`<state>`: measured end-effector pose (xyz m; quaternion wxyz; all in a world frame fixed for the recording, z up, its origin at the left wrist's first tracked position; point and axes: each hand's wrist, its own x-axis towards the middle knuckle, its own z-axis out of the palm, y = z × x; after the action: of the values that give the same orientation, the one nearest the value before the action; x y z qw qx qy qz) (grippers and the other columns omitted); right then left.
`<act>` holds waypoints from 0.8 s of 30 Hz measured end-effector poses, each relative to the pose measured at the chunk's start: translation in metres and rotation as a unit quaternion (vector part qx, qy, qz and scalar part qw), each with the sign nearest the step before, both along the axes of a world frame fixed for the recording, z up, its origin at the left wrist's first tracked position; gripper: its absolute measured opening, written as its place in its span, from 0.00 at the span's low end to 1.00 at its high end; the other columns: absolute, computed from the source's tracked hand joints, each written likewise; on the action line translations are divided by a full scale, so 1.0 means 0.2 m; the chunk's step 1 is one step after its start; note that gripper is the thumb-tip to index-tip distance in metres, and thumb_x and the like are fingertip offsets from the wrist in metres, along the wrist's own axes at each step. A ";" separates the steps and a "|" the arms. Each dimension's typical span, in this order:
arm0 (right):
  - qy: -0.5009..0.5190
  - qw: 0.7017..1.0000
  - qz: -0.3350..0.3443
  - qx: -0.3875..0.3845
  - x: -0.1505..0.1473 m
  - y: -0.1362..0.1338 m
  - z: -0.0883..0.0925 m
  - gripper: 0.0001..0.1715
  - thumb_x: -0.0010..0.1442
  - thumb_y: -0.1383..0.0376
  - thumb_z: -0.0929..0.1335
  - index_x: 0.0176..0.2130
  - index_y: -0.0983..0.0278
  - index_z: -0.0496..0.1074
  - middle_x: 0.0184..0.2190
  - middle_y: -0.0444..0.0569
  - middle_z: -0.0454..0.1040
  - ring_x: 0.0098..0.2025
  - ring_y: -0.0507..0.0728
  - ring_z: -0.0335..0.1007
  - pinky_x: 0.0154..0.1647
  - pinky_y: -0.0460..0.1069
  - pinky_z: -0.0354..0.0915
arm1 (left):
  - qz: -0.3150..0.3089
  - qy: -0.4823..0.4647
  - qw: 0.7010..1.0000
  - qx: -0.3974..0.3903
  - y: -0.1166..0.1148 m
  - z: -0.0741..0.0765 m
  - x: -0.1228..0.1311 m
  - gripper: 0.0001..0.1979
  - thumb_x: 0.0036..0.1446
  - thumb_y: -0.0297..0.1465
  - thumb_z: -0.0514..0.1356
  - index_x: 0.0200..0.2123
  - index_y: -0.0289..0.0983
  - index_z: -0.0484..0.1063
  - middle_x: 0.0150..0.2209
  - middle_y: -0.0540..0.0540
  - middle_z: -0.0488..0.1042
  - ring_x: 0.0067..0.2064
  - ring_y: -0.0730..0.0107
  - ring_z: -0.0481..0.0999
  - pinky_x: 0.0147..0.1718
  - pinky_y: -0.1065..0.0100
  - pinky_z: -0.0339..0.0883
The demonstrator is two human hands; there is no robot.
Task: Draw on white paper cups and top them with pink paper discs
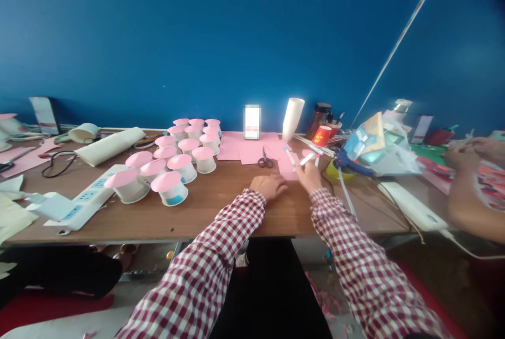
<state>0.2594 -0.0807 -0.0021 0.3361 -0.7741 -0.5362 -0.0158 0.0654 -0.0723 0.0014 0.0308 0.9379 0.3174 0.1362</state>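
My left hand (pixel 269 186) rests on the wooden table, its fingers loosely laid down with nothing seen in them. To its right, my right hand (pixel 311 175) is closed around a small white stick, like a pen or marker (pixel 306 159); its exact kind is too blurred to tell. Under and behind it lies a piece of pink paper (pixel 287 170), on which another slim white stick (pixel 290 155) rests. Black scissors (pixel 265 159) lie just beyond my left hand. Several white paper cups (pixel 169 195) with pink discs on top stand at the left.
A white power strip (pixel 89 194) lies left, another (pixel 412 206) right. A stack of white cups (pixel 293 118) and a red cup (pixel 321 135) stand at the back. Blue glue gun (pixel 353 165), yellow tape roll (pixel 340 172) and a plastic bag lie right, near another person's arm (pixel 473 186).
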 end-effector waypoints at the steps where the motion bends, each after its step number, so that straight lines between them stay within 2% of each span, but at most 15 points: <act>1: 0.003 1.000 -0.005 0.002 0.00 0.00 0.00 0.17 0.58 0.57 0.62 0.32 0.68 0.73 0.31 0.60 0.77 0.36 0.62 0.73 0.35 0.50 0.63 | 0.002 0.001 1.000 -0.002 0.00 0.00 0.00 0.20 0.64 0.44 0.44 0.50 0.46 0.70 0.55 0.51 0.71 0.51 0.67 0.73 0.43 0.68 0.67; 6: 0.022 1.000 -0.015 0.017 0.01 -0.01 0.01 0.17 0.58 0.58 0.62 0.35 0.69 0.73 0.33 0.61 0.77 0.39 0.63 0.73 0.37 0.50 0.63 | 0.002 0.005 1.000 -0.002 0.00 0.00 0.00 0.20 0.64 0.44 0.45 0.51 0.46 0.69 0.55 0.51 0.71 0.50 0.67 0.73 0.42 0.67 0.68; 10: 0.042 0.999 -0.010 0.022 0.01 -0.02 0.02 0.14 0.55 0.60 0.65 0.32 0.68 0.73 0.28 0.60 0.76 0.37 0.65 0.73 0.38 0.52 0.63 | 0.003 0.003 1.000 0.000 0.00 0.00 0.00 0.21 0.64 0.44 0.44 0.51 0.46 0.69 0.55 0.51 0.71 0.50 0.67 0.73 0.42 0.68 0.68; 15: 0.081 0.992 -0.029 0.093 0.02 -0.03 0.04 0.17 0.56 0.60 0.62 0.37 0.70 0.72 0.32 0.60 0.75 0.39 0.64 0.71 0.41 0.54 0.63 | 0.002 -0.004 1.000 0.002 0.01 -0.01 0.00 0.20 0.64 0.44 0.45 0.51 0.46 0.68 0.55 0.52 0.70 0.50 0.67 0.73 0.43 0.67 0.68; 18: 0.133 0.980 -0.018 0.146 0.04 -0.03 0.04 0.20 0.58 0.59 0.58 0.39 0.69 0.72 0.27 0.53 0.73 0.34 0.60 0.69 0.36 0.52 0.64 | 0.000 -0.008 1.000 0.002 0.00 -0.01 0.00 0.19 0.63 0.43 0.45 0.50 0.46 0.69 0.55 0.52 0.71 0.50 0.67 0.73 0.43 0.67 0.67; 21: 0.234 0.950 0.018 0.204 0.03 -0.02 0.03 0.20 0.58 0.57 0.58 0.39 0.67 0.70 0.21 0.44 0.67 0.26 0.55 0.65 0.28 0.49 0.63 | -0.001 -0.008 1.000 0.003 0.00 0.00 0.00 0.19 0.63 0.43 0.46 0.49 0.46 0.70 0.54 0.52 0.71 0.50 0.68 0.73 0.42 0.68 0.67; 24: 0.276 0.935 0.036 0.219 0.01 -0.01 0.02 0.18 0.57 0.55 0.59 0.36 0.65 0.68 0.20 0.41 0.64 0.23 0.51 0.61 0.23 0.46 0.60 | 0.006 -0.004 1.000 0.002 -0.01 0.01 0.00 0.18 0.63 0.42 0.46 0.49 0.46 0.70 0.54 0.52 0.71 0.50 0.68 0.73 0.42 0.69 0.67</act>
<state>0.2621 -0.0830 0.0025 0.6326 -0.6351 -0.4335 0.0931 0.0654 -0.0733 0.0029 0.0296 0.9357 0.3224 0.1402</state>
